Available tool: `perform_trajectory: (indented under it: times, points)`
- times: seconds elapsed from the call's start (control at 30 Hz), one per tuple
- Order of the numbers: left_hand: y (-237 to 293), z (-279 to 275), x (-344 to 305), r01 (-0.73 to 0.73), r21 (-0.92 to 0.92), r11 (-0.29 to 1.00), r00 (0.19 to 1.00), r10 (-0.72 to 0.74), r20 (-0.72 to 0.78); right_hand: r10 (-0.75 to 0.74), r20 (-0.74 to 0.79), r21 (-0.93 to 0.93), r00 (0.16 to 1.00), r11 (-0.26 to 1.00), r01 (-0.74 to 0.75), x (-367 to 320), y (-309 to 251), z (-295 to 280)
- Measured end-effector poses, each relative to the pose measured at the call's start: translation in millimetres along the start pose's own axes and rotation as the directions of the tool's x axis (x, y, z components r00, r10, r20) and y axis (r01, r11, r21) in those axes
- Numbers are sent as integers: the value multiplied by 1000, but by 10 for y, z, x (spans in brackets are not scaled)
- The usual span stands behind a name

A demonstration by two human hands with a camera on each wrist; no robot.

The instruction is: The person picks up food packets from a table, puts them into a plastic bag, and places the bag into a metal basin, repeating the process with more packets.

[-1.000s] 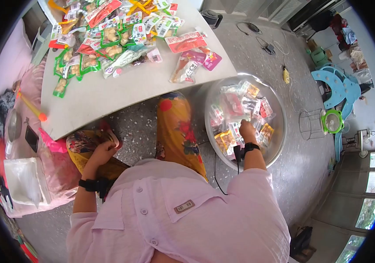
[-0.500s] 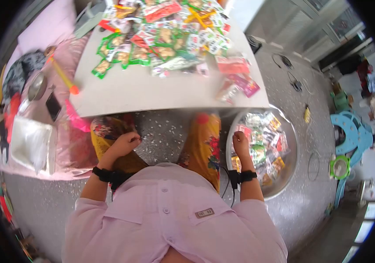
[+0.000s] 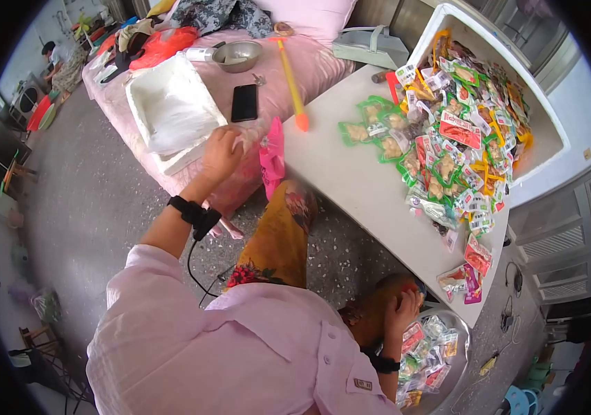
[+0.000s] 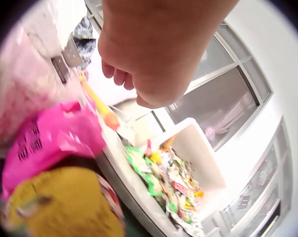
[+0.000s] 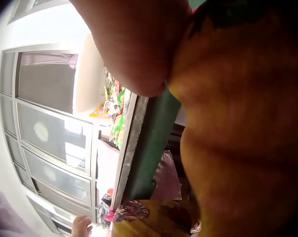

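My left hand (image 3: 223,153) hovers by the near right corner of a shallow white foam box (image 3: 174,104) on the pink bedspread. Its fingers bend loosely, with nothing seen in them; the left wrist view shows mostly the heel of this hand (image 4: 149,54). Close by hangs a bright pink plastic bag (image 3: 272,155). My right hand (image 3: 403,311) rests relaxed on my right knee, beside the metal basin (image 3: 463,346) of small snack packets (image 3: 430,353). The right wrist view has the same hand (image 5: 139,49) against the patterned trousers, fingers hidden.
Many snack packets (image 3: 447,138) spill from a large white foam box (image 3: 541,155) onto the white table (image 3: 351,180). A black phone (image 3: 244,103), a metal bowl (image 3: 238,55) and a yellow stick with an orange tip (image 3: 290,83) lie on the bed. Another person (image 3: 65,66) sits far left.
The view has swung left toward the bed. My left hand has moved from my lap out to the white foam box. My right hand has left the basin for my knee.
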State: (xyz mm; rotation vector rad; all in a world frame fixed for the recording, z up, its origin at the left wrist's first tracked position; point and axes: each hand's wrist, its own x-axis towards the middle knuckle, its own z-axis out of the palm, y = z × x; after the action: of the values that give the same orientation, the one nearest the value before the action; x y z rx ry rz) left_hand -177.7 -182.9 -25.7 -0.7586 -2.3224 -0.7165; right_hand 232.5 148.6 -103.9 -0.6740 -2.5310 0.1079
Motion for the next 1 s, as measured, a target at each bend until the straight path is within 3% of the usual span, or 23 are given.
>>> perform_trajectory:
  times: [0.03,0.07,0.13,0.2,0.23,0.3,0.4,0.5,0.6,0.7,0.8,0.9,1.0]
  points:
    - [-266,-33,53,-28,134,991,998,35,-50,0,-2,-3,1000,1000,0,-4,12,12]
    - [-522,-51,81,33,273,962,997,-11,-82,2,-4,-8,1000,1000,-2,-9,19,16]
    - [-821,-200,137,166,525,835,986,-126,-112,-10,-13,-15,1000,1000,10,3,14,14]
    - [-1098,-314,127,207,674,709,977,-181,-110,-12,-21,-26,1000,1000,11,4,10,28]
    - [-1197,-359,133,268,645,716,934,-356,7,-7,-24,-33,1000,999,6,-2,9,40]
    - [-1309,-433,151,397,602,693,728,-637,253,-1,-15,-25,1000,1000,0,13,-4,45]
    - [-1278,-479,129,312,636,705,779,-574,253,2,6,3,1000,1000,-2,29,-25,13]
    - [-1233,-500,156,317,622,716,824,-533,193,-1,-9,-6,1000,1000,1,25,-26,17]
    - [-1294,-524,211,263,585,767,817,-499,288,-12,-9,-17,1000,1000,11,35,-24,8]
    - [-1423,-473,222,247,572,782,825,-480,299,-10,1,-34,1000,999,10,14,13,19]
    - [-1305,-482,223,327,459,826,853,-467,232,-19,-5,-37,1000,999,19,23,-22,6]
    - [-992,-515,245,360,166,918,888,-392,240,-56,-14,26,998,998,56,53,-16,-15]
    - [-343,-503,189,382,-183,906,911,-335,241,-60,-12,178,998,982,61,159,-16,-61]
